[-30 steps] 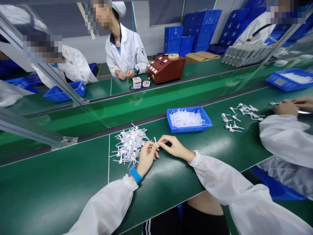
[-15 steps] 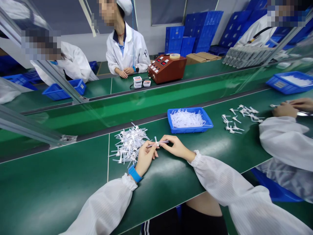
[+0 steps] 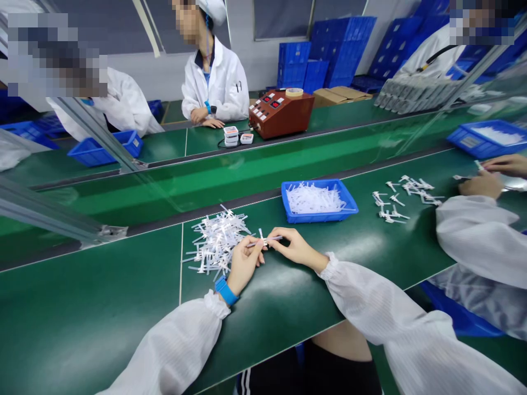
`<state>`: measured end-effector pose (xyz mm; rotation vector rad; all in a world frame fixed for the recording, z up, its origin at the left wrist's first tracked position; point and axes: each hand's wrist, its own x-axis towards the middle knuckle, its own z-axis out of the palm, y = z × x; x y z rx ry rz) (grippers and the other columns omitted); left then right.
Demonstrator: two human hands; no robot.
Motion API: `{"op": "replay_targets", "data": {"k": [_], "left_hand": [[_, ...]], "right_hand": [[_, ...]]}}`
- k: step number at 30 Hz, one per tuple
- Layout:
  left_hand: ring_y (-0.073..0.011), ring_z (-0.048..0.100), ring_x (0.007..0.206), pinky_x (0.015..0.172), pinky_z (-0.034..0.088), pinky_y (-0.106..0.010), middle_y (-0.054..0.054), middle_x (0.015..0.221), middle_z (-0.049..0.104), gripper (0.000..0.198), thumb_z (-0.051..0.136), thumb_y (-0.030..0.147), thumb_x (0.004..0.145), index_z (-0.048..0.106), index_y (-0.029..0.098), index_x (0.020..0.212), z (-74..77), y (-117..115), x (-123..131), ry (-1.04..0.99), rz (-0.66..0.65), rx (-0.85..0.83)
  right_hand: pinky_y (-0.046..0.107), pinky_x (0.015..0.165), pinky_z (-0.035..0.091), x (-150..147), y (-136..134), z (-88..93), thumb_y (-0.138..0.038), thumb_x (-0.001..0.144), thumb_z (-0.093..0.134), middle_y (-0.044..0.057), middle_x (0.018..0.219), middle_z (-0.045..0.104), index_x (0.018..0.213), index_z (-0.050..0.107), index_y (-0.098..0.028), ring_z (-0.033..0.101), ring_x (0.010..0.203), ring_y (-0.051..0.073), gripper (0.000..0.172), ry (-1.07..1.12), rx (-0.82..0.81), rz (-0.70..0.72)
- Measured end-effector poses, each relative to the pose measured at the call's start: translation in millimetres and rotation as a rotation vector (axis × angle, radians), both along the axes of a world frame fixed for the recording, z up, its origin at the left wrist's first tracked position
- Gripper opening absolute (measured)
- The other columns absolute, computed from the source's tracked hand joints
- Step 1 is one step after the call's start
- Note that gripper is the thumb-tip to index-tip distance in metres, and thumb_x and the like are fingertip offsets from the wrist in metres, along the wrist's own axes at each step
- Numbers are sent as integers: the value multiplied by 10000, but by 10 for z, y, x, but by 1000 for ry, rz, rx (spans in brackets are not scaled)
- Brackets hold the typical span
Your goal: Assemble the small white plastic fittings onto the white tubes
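Observation:
Between my two hands is a small white plastic connector with tube pieces (image 3: 261, 235), one stub pointing up. My left hand (image 3: 244, 263), with a blue wrist strap, pinches its left part. The fingertips of my right hand (image 3: 294, 248) close on a thin translucent tube at its right side. Just left of my left hand lies a heap of similar white tubed pieces (image 3: 220, 238) on the green bench. Behind my right hand stands a blue tray (image 3: 348, 213) filled with short clear tubes. How the tube meets the connector is hidden by my fingers.
On the right, a co-worker's hands (image 3: 483, 184) handle a similar piece beside scattered tubed connectors (image 3: 415, 189). Another blue tray (image 3: 469, 144) sits beyond. A metal post (image 3: 99, 236) rises at left. Across the belt (image 3: 247, 164) stands a brown control box (image 3: 284, 118).
My hands keep nearly the same pinch on the piece. Across the bench, the standing co-worker's hands have shifted, and the right-hand neighbour's piece has come up into view.

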<state>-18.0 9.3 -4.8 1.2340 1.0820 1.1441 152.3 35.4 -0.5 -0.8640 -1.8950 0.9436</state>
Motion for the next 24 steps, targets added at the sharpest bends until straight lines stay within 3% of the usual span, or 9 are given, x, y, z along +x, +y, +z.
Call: {"op": "replay_targets", "data": {"k": [7,14,16,21,24], "left_hand": [[-60,488,428,429,372,-168,21,592,589,269,627,404,818,569,145,777,62,-16,4,21,8,-12],[-56,506,436,415,378,-168,-6,693,629,284,629,420,818,560,144,818,28,-19,11,-3,4,-5],[-60,519,434,415,393,-170,-7,702,634,287,604,427,838,552,147,867,26,-24,13,-20,-7,-1],[-93,510,389,393,406,-175,56,500,554,370,528,491,873,485,167,1048,20,-15,9,-107,-3,-16],[-95,513,382,378,398,-174,54,505,559,410,559,505,849,486,162,1062,20,-5,8,-125,1,-29]], "right_hand": [[281,684,473,-5,1,-4,-305,899,556,43,783,654,812,640,-157,593,722,154,191,1,-16,0],[266,661,471,-5,1,5,-262,903,553,39,778,647,826,638,-149,591,709,142,161,8,8,-2],[264,648,468,-1,-2,11,-243,906,552,40,783,643,840,641,-152,590,705,141,143,17,45,-6],[291,681,492,25,3,-9,-190,906,554,68,850,655,943,654,-163,612,784,165,110,68,227,-20],[306,687,500,45,23,-32,-167,908,546,73,859,644,996,653,-171,603,792,170,139,66,318,-19]]}}
